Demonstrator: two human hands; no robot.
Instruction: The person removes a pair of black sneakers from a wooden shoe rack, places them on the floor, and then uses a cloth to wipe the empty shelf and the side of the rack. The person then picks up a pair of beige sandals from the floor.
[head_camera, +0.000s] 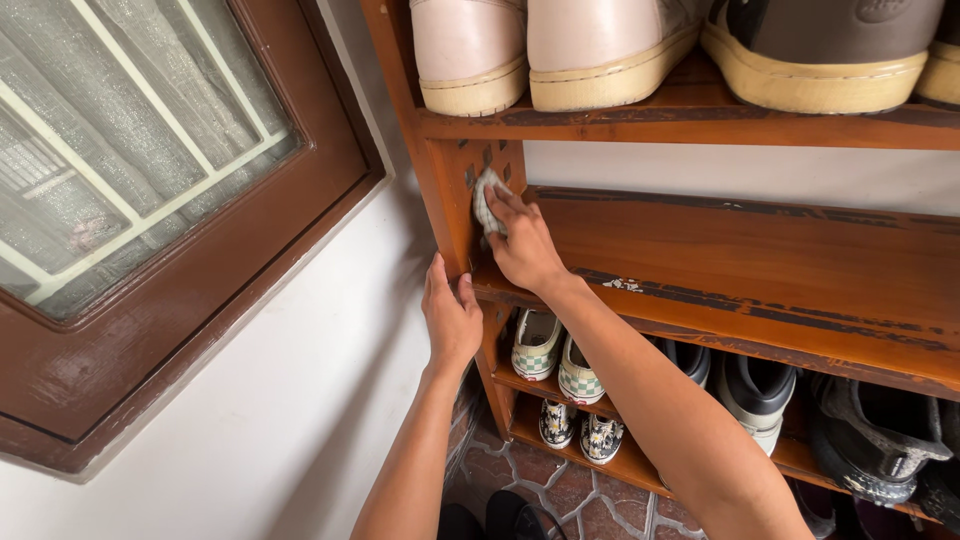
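Work in hand: wiping the wooden rack (760, 260) with a cloth (487, 200).
Right hand (522, 240): grip was clenched on the cloth, fingers pressing it flat against the inner face of the rack's left side panel (455, 190), just under the top shelf (700, 110).
Cloth: small, pale, crumpled; it lay at the rear left corner of the middle shelf (780, 280), against the panel with the diamond cut-outs.
Left hand (450, 315): grip was released, holding nothing; palm and fingers were laid on the panel's outer front edge, bracing the rack.
Middle shelf: bare of shoes; board showed worn dark streaks along its front edge and a chipped pale patch (622, 285) near the right wrist. Whether it had been wiped could not be told.
Top shelf: carried pale pink shoes (560, 50) and a brown pair (820, 50), soles at the front edge.
Lower shelves: checkered slip-ons (555, 360), patterned pair (580, 435), dark shoes (870, 430) to the right.
Progress, judged: early to middle; the side panel was under the cloth, the loaded shelves looked untouched.
Left to do, judged: rest of the panel, the shelf boards, the shelves beneath the shoes.
Surroundings: brown framed window (150, 200) on a white wall at left; tiled floor (540, 490) below.
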